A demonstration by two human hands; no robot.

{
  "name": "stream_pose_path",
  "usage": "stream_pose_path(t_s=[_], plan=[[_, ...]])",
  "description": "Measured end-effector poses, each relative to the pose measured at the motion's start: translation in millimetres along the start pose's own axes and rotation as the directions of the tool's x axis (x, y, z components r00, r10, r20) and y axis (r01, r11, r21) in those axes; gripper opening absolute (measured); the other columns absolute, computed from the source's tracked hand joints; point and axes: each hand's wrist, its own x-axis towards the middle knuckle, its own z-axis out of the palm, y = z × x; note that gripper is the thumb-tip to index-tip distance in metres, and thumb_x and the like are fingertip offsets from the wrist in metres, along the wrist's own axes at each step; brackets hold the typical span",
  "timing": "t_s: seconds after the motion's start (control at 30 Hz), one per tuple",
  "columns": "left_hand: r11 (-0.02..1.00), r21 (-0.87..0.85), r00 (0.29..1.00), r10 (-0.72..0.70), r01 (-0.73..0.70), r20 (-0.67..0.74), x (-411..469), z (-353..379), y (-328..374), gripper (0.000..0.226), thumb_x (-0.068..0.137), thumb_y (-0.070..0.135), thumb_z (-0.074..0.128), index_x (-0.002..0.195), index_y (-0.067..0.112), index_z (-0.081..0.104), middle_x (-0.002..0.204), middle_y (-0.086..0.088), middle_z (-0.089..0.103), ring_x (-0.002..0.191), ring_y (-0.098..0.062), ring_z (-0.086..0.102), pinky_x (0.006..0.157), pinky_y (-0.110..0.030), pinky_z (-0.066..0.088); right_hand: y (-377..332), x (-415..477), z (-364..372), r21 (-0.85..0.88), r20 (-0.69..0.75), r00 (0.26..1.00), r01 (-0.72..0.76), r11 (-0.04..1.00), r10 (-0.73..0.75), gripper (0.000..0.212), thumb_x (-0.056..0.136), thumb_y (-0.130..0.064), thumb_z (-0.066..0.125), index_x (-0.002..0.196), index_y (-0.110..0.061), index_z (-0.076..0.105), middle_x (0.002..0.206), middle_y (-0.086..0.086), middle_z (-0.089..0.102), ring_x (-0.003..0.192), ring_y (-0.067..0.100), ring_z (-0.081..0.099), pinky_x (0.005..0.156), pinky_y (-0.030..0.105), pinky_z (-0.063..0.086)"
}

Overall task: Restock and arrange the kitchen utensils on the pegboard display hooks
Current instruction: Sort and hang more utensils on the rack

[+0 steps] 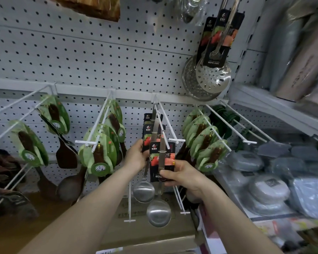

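Hanging step, seemingly: the grip of the right hand (180, 176) pinches the front ladle (161, 158) on the centre hook (160, 121) (left hand (135, 156) grips the ladles behind (143, 191)), which next wants sliding straight back.

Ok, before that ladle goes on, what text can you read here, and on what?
"HONGJAYU": black skimmer card, upper right.
"HONG", rest covered by the hand: front ladle card, gripped by the right hand.
Rear ladle card, held by the left hand: logo characters too small to read.
Green tags on the wooden utensils: unreadable.
Cardboard box print: blurred.
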Motion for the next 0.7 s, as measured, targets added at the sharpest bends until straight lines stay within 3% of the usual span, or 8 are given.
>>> stream_pose_path(t_s=[0.1, 0.2, 0.33, 0.43, 0.5, 0.6, 0.7], plan=[[1.0, 0.018, 1.0, -0.021, 0.021, 0.024, 6, 4, 3, 0.025, 0.094, 0.002, 0.052, 0.113, 0.017, 0.056, 0.106, -0.001, 0.064, 0.097, -0.018, 0.059, 0.086, -0.034, 0.05, -5, 0, -5, -0.064, 0.005, 1.0, -0.015, 0.998, 0.016, 0.022, 0.09, -0.007, 0.068, 0.106, -0.023, 0.071, 0.102, -0.002, 0.075, 0.095, 0.01, 0.071, 0.078, 0.021, 0.054], [0.999, 0.033, 0.997, -0.025, 0.023, 0.068, 12, 2, 12, 0.027, 0.091, 0.004, 0.057, 0.113, 0.02, 0.055, 0.102, 0.001, 0.063, 0.098, -0.02, 0.06, 0.091, -0.036, 0.049, -16, 3, -12, -0.255, 0.008, 1.0, -0.016, 0.967, 0.019, 0.031, 0.085, 0.005, 0.066, 0.102, -0.021, 0.07, 0.097, 0.0, 0.074, 0.091, 0.01, 0.069, 0.08, 0.023, 0.054], [0.993, -0.116, 0.999, -0.012, 0.016, 0.035, 21, -8, 31, 0.03, 0.09, -0.002, 0.057, 0.111, 0.019, 0.054, 0.101, 0.0, 0.064, 0.096, -0.02, 0.061, 0.087, -0.033, 0.05, -42, 4, -19, -0.325, -0.013, 1.0, 0.012, 0.946, -0.017, 0.034, 0.087, 0.01, 0.058, 0.102, -0.018, 0.069, 0.093, -0.003, 0.072, 0.089, 0.008, 0.066, 0.077, 0.017, 0.05], [0.981, -0.193, 0.999, 0.025, -0.029, -0.022, 27, -21, 47, 0.033, 0.092, -0.007, 0.053, 0.119, 0.012, 0.057, 0.109, -0.002, 0.062, 0.099, -0.016, 0.058, 0.079, -0.023, 0.046, -69, 14, -28, -0.36, -0.146, 0.985, 0.033, 0.932, -0.091, 0.034, 0.09, 0.006, 0.058, 0.115, -0.015, 0.067, 0.097, -0.003, 0.07, 0.085, 0.007, 0.064, 0.073, 0.019, 0.049], [0.978, -0.197, 0.997, 0.061, -0.071, -0.053, 31, -29, 60, 0.031, 0.093, -0.004, 0.053, 0.12, 0.01, 0.058, 0.11, -0.002, 0.061, 0.102, -0.015, 0.057, 0.084, -0.022, 0.044, -83, 29, -36, -0.375, -0.255, 0.952, 0.062, 0.925, -0.167, 0.039, 0.09, 0.01, 0.051, 0.12, -0.011, 0.065, 0.104, 0.003, 0.068, 0.089, 0.015, 0.064, 0.077, 0.029, 0.054], [0.978, -0.189, 0.994, 0.079, -0.091, -0.071, 37, -34, 74, 0.026, 0.093, 0.003, 0.058, 0.117, 0.011, 0.062, 0.108, -0.002, 0.063, 0.103, -0.016, 0.059, 0.091, -0.025, 0.044, -102, 53, -38, -0.419, -0.341, 0.896, 0.124, 0.899, -0.283, 0.032, 0.093, -0.001, 0.056, 0.12, -0.015, 0.065, 0.109, 0.003, 0.068, 0.097, 0.023, 0.067, 0.09, 0.042, 0.056], [0.985, -0.145, 0.994, 0.082, -0.092, -0.071, 42, -33, 82, 0.017, 0.091, 0.008, 0.062, 0.106, 0.016, 0.066, 0.104, -0.003, 0.068, 0.099, -0.016, 0.062, 0.089, -0.026, 0.045, -114, 70, -33, -0.482, -0.305, 0.89, 0.163, 0.861, -0.339, 0.028, 0.089, -0.016, 0.07, 0.117, -0.017, 0.07, 0.11, 0.0, 0.072, 0.103, 0.017, 0.066, 0.098, 0.037, 0.051]])
